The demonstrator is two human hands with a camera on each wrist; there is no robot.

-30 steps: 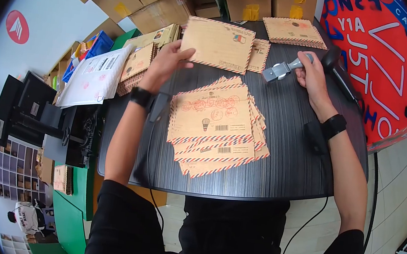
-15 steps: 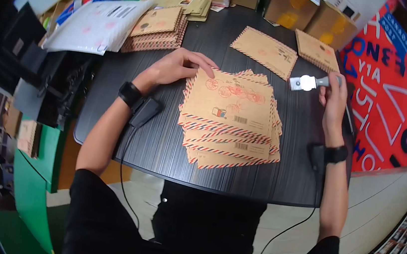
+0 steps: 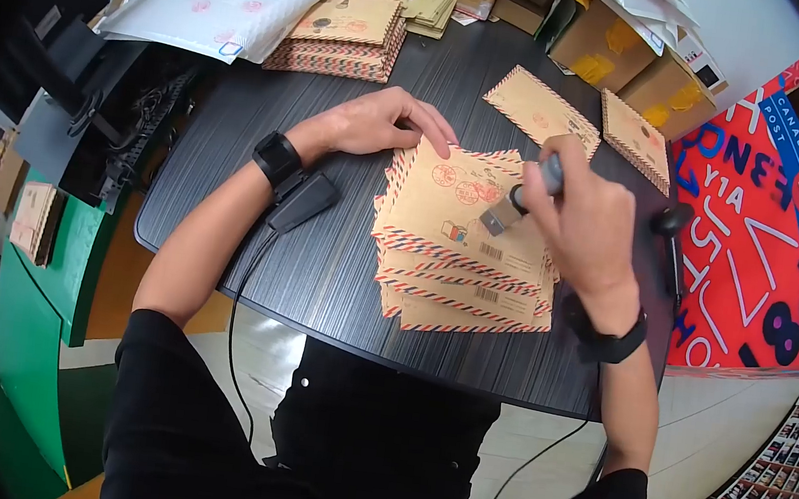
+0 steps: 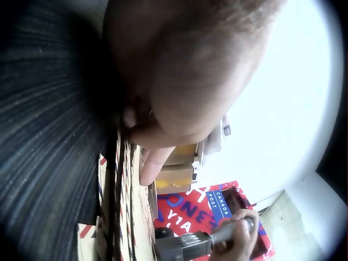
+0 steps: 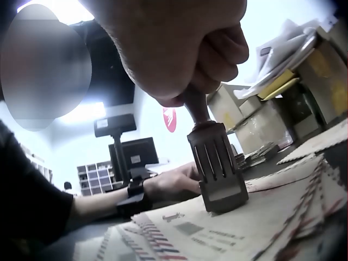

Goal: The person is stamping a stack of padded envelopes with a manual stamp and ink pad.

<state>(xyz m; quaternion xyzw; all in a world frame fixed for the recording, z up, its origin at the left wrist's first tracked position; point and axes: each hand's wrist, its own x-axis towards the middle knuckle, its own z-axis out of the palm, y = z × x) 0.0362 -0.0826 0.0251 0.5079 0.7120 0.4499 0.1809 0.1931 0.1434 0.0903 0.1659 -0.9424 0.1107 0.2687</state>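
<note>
Well, one dark table spreads beneath both hands, and one red box with Canada Post lettering stands right of the right hand. One white bubble mailer lies beyond and left of the left hand. Between the hands and nearer the body sits one fanned pile of envelopes, its sheets overlapping too much to count; the top envelope has its long axis running roughly left to right. Two striped-edge stacks lie farther off, one beyond the left hand, one beyond the right, with one loose envelope between them. The left hand is relaxed, fingers slightly bent, fingertips resting on the top envelope. The right hand curls closely around the handle of one stamp, held over that envelope, its long axis near upright, block end down.
</note>
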